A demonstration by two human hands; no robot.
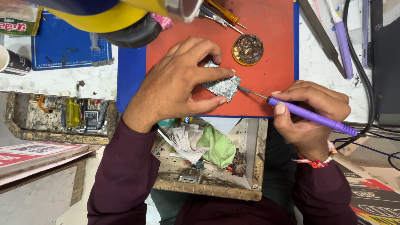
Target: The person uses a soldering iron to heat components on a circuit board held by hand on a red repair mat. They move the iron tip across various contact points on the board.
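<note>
Circuit board [225, 86] sits small and pale on the red mat [271, 50], pinned under the left hand [175, 85]. That hand arches over it from the near-left, palm down, wrist bent and knuckles raised; the forefinger reaches across the board's far edge and the thumb presses in at its near corner, so the board is pinched between the two, lying flat on the mat. The other fingers curl behind, on the side away from the board's free end.

Coming in from the opposite side, the right hand [310, 114] is closed firmly round a purple soldering iron [312, 116], held like a pen: thumb on the near side of the barrel, forefinger laid along the top, remaining fingers folded beneath. The thin metal tip points leftward and meets the board's free right-hand edge, just beyond the left thumb. The barrel slopes back past the grip toward the wrist, where a beaded bracelet [318, 161] shows, and a black cable [362, 62] trails off behind.

Beyond the board, further from the person, a round tin [248, 49] of dark crusted residue stands on the mat. Screwdrivers [221, 14] lie past that. Nearer than both grips, below the mat's edge, an open wooden drawer [208, 183] holds white tissues and a green cloth [218, 148]. Dark maroon sleeves [125, 175] cover both forearms.
</note>
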